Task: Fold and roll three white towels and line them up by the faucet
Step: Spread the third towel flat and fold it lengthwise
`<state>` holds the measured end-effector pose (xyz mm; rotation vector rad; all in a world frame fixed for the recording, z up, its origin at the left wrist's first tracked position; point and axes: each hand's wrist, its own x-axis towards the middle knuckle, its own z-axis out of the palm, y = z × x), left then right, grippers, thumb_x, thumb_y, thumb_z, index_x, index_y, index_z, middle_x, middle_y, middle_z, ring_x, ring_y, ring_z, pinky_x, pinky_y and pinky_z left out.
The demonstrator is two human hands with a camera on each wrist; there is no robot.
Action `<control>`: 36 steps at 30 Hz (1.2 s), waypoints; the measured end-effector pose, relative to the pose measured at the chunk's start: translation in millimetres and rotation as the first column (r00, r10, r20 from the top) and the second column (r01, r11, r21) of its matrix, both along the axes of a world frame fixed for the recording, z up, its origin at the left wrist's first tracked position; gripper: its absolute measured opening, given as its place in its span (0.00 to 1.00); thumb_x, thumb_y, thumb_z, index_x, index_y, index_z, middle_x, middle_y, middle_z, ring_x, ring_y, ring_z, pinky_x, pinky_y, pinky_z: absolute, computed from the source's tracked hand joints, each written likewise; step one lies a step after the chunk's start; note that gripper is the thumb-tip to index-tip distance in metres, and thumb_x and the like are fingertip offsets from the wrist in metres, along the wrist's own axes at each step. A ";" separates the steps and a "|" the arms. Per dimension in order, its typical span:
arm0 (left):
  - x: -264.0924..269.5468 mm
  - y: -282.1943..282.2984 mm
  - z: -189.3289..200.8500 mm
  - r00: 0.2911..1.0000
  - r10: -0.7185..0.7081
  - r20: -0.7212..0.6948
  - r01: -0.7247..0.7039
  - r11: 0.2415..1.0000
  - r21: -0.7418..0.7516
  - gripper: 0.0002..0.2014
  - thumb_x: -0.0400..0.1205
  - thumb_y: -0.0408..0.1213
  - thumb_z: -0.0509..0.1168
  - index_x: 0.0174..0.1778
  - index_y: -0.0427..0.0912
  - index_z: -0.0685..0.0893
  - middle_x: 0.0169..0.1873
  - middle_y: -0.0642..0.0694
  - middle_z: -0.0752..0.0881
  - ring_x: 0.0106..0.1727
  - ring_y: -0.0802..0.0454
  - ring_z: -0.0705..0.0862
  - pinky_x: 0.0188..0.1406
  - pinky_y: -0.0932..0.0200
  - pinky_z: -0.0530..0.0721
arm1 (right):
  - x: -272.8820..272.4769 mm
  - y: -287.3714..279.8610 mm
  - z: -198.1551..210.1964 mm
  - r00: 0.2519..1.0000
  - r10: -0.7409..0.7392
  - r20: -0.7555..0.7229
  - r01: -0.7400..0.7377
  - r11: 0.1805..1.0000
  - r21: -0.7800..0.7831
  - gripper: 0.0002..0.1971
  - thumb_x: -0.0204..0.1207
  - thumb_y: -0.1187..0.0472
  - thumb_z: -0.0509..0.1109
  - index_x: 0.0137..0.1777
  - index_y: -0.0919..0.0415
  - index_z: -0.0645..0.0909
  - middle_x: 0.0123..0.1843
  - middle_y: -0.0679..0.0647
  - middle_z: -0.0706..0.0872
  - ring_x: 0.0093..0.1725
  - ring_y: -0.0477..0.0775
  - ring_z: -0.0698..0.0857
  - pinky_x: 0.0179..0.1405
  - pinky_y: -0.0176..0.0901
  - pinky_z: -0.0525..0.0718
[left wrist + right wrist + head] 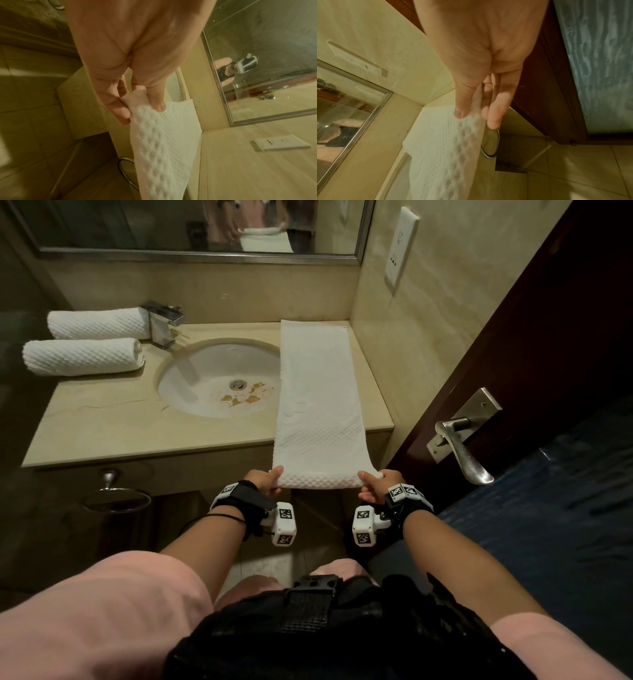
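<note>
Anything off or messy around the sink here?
Yes: brown-orange residue lies in the sink basin around the drain, like dried stains or debris. The folded towel overlaps the basin's right rim, close to that mess.

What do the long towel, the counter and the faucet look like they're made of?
Long towel: white woven cloth, probably cotton, with a raised waffle texture. Counter: beige polished stone, likely marble, faintly veined and glossy. Faucet: shiny metal, apparently chrome-plated, showing reflections.
</note>
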<state>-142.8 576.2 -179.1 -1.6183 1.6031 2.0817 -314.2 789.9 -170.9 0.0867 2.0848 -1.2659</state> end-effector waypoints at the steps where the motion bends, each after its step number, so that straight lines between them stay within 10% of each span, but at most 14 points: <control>1: -1.0 0.4 0.6 1.000 0.020 0.006 -0.020 1.000 0.000 0.17 0.81 0.46 0.68 0.41 0.33 0.79 0.37 0.41 0.82 0.35 0.48 0.81 0.51 0.54 0.84 | 1.2 0.8 -0.9 1.000 -0.006 0.002 0.006 1.000 0.009 0.17 0.74 0.58 0.77 0.52 0.72 0.80 0.40 0.65 0.87 0.30 0.58 0.88 0.23 0.40 0.84; 9: -2.5 -2.5 -0.5 0.984 -0.083 0.157 0.094 0.994 -0.062 0.20 0.79 0.52 0.69 0.42 0.33 0.82 0.35 0.42 0.86 0.47 0.43 0.86 0.61 0.50 0.82 | 9.0 -7.0 0.4 0.994 -0.102 -0.025 0.103 0.995 0.014 0.14 0.73 0.63 0.77 0.52 0.73 0.81 0.56 0.67 0.87 0.51 0.65 0.88 0.40 0.45 0.88; 15: -8.9 -1.3 7.1 0.985 -0.056 0.160 0.055 0.998 0.010 0.19 0.80 0.44 0.70 0.55 0.30 0.81 0.37 0.40 0.83 0.46 0.43 0.84 0.59 0.51 0.83 | 16.5 -13.2 5.0 0.978 -0.190 -0.083 0.189 0.982 -0.016 0.14 0.71 0.66 0.77 0.53 0.73 0.81 0.54 0.65 0.87 0.50 0.63 0.89 0.22 0.34 0.84; 21: -4.7 -7.7 -2.1 0.993 0.085 0.083 -0.093 0.991 0.097 0.21 0.77 0.29 0.72 0.65 0.26 0.77 0.59 0.36 0.81 0.65 0.38 0.80 0.66 0.48 0.81 | 17.8 -16.3 3.3 0.962 -0.196 -0.187 0.191 0.980 -0.045 0.15 0.70 0.70 0.75 0.45 0.62 0.70 0.57 0.67 0.81 0.49 0.63 0.85 0.26 0.45 0.88; 26: -5.9 -6.7 1.4 1.000 -0.005 0.014 0.005 1.000 0.012 0.03 0.82 0.28 0.64 0.45 0.38 0.78 0.52 0.38 0.77 0.48 0.45 0.80 0.49 0.52 0.86 | 16.2 -23.4 2.5 0.970 -0.146 -0.193 0.136 0.988 -0.068 0.11 0.73 0.72 0.71 0.42 0.58 0.74 0.57 0.65 0.80 0.55 0.66 0.84 0.30 0.49 0.88; 30: 2.6 -7.8 8.4 0.990 -0.086 -0.114 0.095 0.992 0.082 0.08 0.86 0.27 0.56 0.47 0.40 0.79 0.51 0.41 0.76 0.41 0.50 0.79 0.28 0.66 0.86 | 12.4 -23.2 7.9 0.987 -0.062 -0.150 0.054 0.997 -0.053 0.06 0.77 0.72 0.67 0.44 0.61 0.81 0.57 0.60 0.80 0.51 0.59 0.83 0.32 0.42 0.88; 36: 14.0 -11.6 12.7 0.952 -0.163 -0.259 0.194 0.976 0.097 0.17 0.85 0.18 0.49 0.43 0.34 0.82 0.59 0.36 0.76 0.41 0.49 0.80 0.27 0.69 0.84 | 5.6 -27.1 17.1 0.994 0.032 -0.100 -0.029 0.999 0.033 0.14 0.77 0.73 0.64 0.36 0.58 0.85 0.40 0.55 0.82 0.30 0.50 0.79 0.20 0.32 0.80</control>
